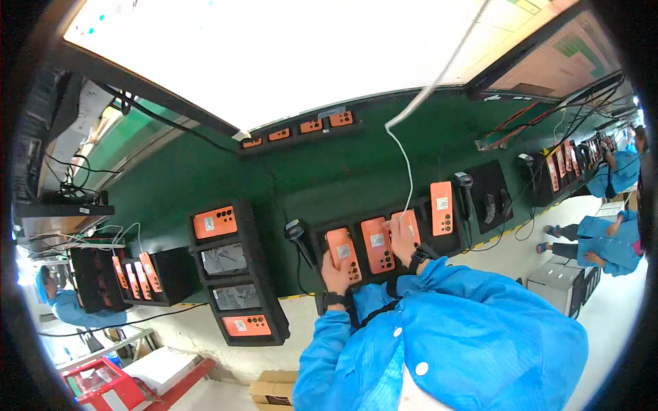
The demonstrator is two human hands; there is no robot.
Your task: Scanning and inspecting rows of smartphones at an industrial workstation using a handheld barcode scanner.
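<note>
Touching smartphones in our near black foam tray (449, 244), our left hand (335, 276) curls at the lower side of the leftmost orange smartphone (342, 245), and our right hand (404, 238) covers part of the third orange smartphone (412, 222); whether either grips, we cannot tell. To the left, a second foam tray (266, 274) holds two orange smartphones (215, 222) with two grey rectangles (224, 259) between. Scanners (295, 231) flank our tray on the green worktop (205, 171); a white cable (410, 171) hangs across to our right hand.

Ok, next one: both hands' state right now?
Left hand: at the edge of an orange phone; grip cannot be told.
Right hand: on another orange phone, by a white cable; grip cannot be told.
</note>
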